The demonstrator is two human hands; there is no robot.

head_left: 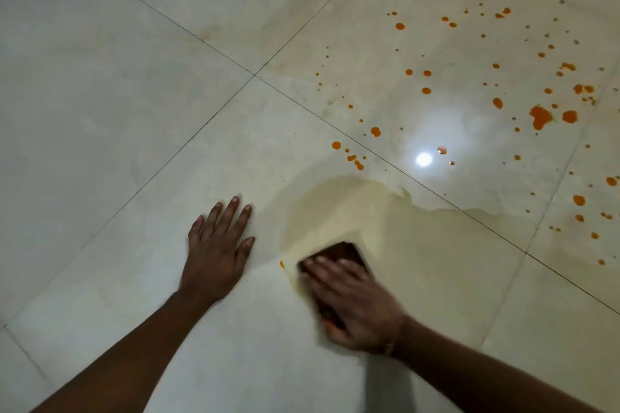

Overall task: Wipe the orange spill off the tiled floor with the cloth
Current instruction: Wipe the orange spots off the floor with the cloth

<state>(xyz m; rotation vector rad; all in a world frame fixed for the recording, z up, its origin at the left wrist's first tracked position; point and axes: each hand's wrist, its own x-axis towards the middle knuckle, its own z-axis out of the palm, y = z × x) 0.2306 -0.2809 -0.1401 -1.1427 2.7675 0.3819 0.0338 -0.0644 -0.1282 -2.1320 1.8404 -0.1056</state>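
Observation:
My right hand (355, 305) presses flat on a small dark brown cloth (342, 251) on the pale tiled floor (117, 111); the hand and cloth are blurred by motion. A yellowish smeared film (352, 208) spreads from the cloth up and to the right. Orange drops and blotches (540, 116) dot the tiles at the upper right, with a small cluster (354, 157) just beyond the film. One tiny orange spot (282, 264) lies left of the cloth. My left hand (218, 245) rests palm down on the floor, fingers spread, left of the cloth.
Dark grout lines cross at a junction (254, 75) in the middle of the view. A bright light reflection (423, 159) shines on the wet tile among the drops. The left tiles show no orange marks.

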